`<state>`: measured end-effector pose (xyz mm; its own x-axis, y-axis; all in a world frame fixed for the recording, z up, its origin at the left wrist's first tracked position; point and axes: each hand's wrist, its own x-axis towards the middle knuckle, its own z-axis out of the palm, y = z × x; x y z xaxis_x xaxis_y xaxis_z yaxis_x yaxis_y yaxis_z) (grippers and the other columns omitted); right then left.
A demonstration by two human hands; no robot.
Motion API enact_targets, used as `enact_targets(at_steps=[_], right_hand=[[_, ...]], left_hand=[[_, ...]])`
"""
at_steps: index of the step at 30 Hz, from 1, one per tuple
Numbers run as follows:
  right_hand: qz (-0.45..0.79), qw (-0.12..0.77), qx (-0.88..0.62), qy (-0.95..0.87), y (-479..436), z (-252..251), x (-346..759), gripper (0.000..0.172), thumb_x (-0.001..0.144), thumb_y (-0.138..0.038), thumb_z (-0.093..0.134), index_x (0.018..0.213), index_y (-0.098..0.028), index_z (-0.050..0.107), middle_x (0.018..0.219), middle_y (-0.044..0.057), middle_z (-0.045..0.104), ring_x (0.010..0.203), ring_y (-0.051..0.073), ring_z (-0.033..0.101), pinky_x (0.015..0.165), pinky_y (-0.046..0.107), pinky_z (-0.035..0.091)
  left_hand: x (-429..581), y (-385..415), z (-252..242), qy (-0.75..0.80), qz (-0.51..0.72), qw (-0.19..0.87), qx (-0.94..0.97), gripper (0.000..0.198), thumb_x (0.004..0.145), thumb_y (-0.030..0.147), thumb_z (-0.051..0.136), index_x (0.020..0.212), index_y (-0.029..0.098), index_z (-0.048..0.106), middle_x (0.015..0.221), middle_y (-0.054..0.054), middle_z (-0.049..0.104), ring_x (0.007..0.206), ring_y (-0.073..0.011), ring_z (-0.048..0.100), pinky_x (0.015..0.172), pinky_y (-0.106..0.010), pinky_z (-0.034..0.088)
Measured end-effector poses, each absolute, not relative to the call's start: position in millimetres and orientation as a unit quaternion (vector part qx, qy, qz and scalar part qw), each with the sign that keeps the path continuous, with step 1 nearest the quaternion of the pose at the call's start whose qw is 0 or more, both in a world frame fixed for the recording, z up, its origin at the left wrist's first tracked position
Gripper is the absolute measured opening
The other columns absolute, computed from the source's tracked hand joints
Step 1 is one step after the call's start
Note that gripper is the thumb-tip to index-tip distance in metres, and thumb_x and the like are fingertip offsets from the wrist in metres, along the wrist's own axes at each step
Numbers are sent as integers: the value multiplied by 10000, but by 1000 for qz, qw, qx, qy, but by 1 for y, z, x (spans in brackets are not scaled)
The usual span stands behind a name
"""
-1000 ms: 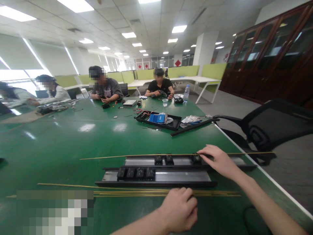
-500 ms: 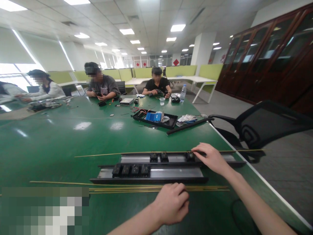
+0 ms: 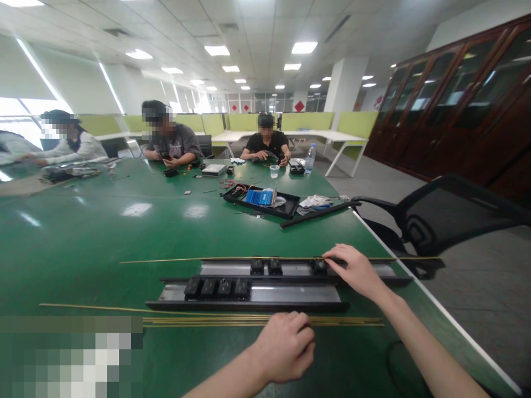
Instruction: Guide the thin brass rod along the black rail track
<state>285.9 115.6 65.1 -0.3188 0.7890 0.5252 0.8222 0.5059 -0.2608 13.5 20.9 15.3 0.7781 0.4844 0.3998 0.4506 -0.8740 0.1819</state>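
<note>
My right hand (image 3: pixel 354 271) reaches to the far channel rail (image 3: pixel 228 269), its thumb and fingertips pinched on a long thin brass-coloured rod (image 3: pixel 166 260) at the upper corner of a black block (image 3: pixel 318 266). That rod runs along the rail's back edge, past two other black blocks (image 3: pixel 274 267). On the near channel rail (image 3: pixel 294 292), several black blocks (image 3: pixel 224 287) stand in a row at the left. My left hand (image 3: pixel 286 345) is closed with curled fingers over a bundle of thin rods (image 3: pixel 199 320) on the table; whatever it may hold is hidden.
Beyond the rails lie a black tray (image 3: pixel 290 208) with a blue finned part (image 3: pixel 259 197), gloves (image 3: pixel 313 204) and a black strip (image 3: pixel 311 216). Several people sit around the green table (image 3: pixel 103 243). An office chair (image 3: pixel 440 226) stands to the right. The lower left corner is pixelated.
The view has shifted slightly, so the rails and rods appear a little further left. Both hands keep nearly the same pose and place at the rails and rods.
</note>
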Motion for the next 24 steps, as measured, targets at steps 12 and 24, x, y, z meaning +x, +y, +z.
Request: enact_targets(at_steps=[12,24], right_hand=[[-30,307,-488,-817,113,69,288,181,919,-343,563,854,-247,702,917,39,751,944,227,679,1000,465,502],[-35,307,-488,-816,114,65,293,168,912,-345,583,850,-246,703,925,33,751,986,230,677,1021,450,483]], left_hand=[[10,23,9,234,221,29,946,165,883,250,548,731,188,542,686,4,562,590,-122,548,480,-267,317],[9,18,11,254,209,19,944,139,902,251,547,780,186,554,728,-9,588,630,-134,580,526,-250,394]])
